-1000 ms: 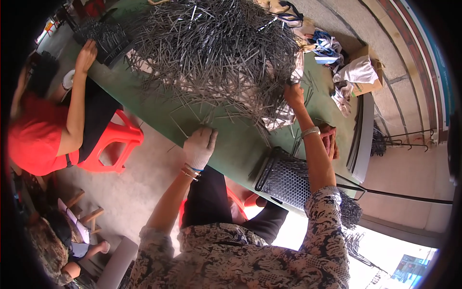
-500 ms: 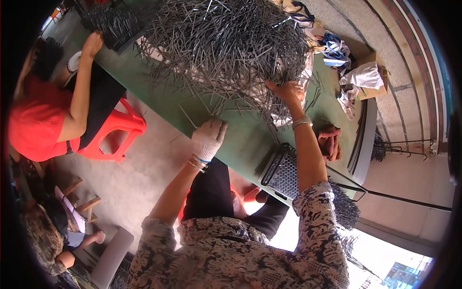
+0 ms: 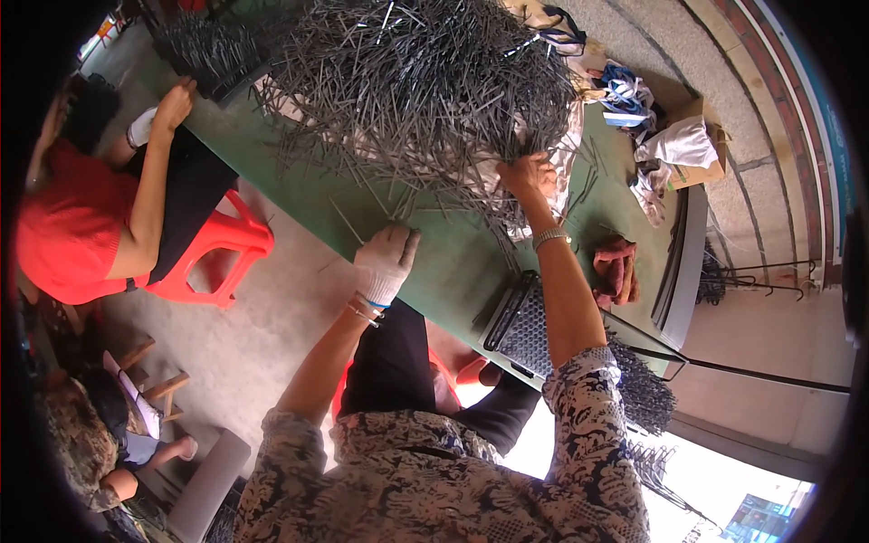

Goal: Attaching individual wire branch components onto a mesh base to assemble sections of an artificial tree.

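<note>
A large heap of thin black strips (image 3: 416, 81) lies on pale sheeting on the green table. At the heap's near right edge is my bare right hand (image 3: 529, 176), its fingers curled in among the strips and closed on some of them. My left hand (image 3: 387, 258), in a white glove, is closed at the table's near edge. A thin strip (image 3: 346, 220) lies by its knuckles; whether it is gripped is hidden. Below my right forearm, a black tray with a honeycomb of holes (image 3: 525, 330) stands at the table edge.
A reddish-brown cloth (image 3: 615, 270) lies right of my forearm. Farther back are a cardboard box (image 3: 701, 149) and crumpled cloths (image 3: 626, 95). On the left, a person in red (image 3: 77, 222) sits on a red stool (image 3: 222, 249) beside another strip-filled tray (image 3: 213, 54).
My right hand has shifted slightly left, its fingers curling in more over the strips. My left hand has moved a little left and stays closed.
</note>
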The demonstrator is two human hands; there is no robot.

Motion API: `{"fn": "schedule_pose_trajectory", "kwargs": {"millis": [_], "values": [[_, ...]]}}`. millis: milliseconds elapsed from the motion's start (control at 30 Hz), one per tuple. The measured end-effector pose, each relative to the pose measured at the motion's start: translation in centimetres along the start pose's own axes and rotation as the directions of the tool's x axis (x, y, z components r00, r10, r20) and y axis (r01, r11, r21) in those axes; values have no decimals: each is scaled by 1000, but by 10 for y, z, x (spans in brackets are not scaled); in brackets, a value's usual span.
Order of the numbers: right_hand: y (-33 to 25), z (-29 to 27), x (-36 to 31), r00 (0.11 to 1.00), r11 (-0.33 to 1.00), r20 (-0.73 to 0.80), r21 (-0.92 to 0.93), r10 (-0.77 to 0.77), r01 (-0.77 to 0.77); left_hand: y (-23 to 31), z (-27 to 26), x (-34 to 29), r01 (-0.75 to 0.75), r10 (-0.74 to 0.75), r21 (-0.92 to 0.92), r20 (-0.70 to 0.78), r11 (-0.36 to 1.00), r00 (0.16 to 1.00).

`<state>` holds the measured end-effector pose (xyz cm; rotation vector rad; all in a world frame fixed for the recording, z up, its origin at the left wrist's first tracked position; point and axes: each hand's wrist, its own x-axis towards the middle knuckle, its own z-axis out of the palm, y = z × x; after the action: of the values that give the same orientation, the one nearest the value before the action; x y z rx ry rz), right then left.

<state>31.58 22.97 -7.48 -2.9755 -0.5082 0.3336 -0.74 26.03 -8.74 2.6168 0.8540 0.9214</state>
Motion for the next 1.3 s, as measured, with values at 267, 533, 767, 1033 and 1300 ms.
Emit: {"fn": "schedule_pose_trajectory", "kwargs": {"millis": [267,533,767,1033,1300], "values": [[18,3,24,993,994,-53,-6,109,-110,19,-10,13,100,-105,-141,-32,985,994],[19,-46,-12,994,969,3,221,-112,109,59,-18,68,798,-396,-603,735,-9,551],[59,-20,30,948,814,-107,489,-300,313,82,56,139,631,-255,-760,586,157,769],[84,-9,49,820,601,-245,577,-518,552,123,138,197,605,7,-678,669,417,744],[68,-52,-36,796,759,-378,285,-472,585,163,71,184,714,147,-567,731,-411,666]]}}
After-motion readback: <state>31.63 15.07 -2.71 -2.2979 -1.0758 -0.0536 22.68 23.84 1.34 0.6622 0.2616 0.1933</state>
